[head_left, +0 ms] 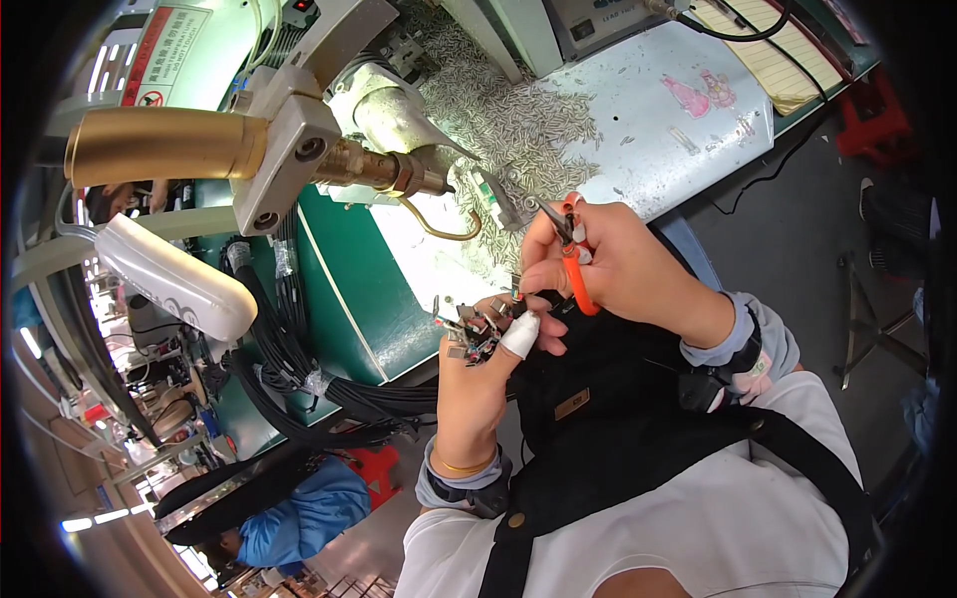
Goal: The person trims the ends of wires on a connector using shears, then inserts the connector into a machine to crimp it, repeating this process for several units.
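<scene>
My left hand (471, 399) is closed around several small metal connectors (480, 334) with fine coloured wire ends. A white cover (519, 336) wraps its thumb. Close beside it, my right hand (638, 264) holds a pair of orange-handled pliers (578, 284) in the palm, jaws pointing up and away from the work. The thumb and forefinger of that hand meet at the wire ends by the left thumb; what they pinch is too small to make out. Just beyond both hands hangs the bent tip of a soldering iron (444, 235).
A brass-coloured iron handle (169, 145) and a white lamp (174, 277) reach in from the left. Small metal pins (498, 110) litter the bench. Black cable bundles (349, 394) lie along its left edge. A grey control box (610, 32) stands behind. A person in blue (309, 513) sits lower left.
</scene>
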`<act>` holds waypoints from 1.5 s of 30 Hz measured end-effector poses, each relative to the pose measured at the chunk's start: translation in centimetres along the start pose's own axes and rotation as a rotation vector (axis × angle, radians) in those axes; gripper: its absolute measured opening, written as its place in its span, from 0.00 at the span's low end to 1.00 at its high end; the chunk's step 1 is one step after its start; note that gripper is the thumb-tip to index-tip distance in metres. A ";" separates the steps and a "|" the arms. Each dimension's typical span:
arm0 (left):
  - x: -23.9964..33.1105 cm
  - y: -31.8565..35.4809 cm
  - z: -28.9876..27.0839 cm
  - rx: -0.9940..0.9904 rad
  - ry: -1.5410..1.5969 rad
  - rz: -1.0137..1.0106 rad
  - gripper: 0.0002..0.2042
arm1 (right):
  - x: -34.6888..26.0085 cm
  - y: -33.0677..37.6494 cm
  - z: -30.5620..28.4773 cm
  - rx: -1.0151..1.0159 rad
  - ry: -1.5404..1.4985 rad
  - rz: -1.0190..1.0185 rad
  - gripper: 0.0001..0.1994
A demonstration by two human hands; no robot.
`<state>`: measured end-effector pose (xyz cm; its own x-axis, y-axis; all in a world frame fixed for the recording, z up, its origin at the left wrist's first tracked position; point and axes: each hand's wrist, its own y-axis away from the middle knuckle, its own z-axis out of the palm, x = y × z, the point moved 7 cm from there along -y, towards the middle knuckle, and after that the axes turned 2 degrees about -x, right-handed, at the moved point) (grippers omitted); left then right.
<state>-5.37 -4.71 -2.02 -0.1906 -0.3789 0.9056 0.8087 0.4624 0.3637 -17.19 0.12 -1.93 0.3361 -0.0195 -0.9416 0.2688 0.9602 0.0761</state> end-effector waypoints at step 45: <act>1.1 1.4 -1.9 0.393 0.080 0.203 0.07 | -3.4 2.7 1.4 0.174 0.912 -0.669 0.08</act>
<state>-3.39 -5.96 -0.91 0.0064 -0.3033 0.9529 0.5494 0.7973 0.2501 -16.30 2.41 1.93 -0.6822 -0.2349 -0.6924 0.2921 0.7806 -0.5526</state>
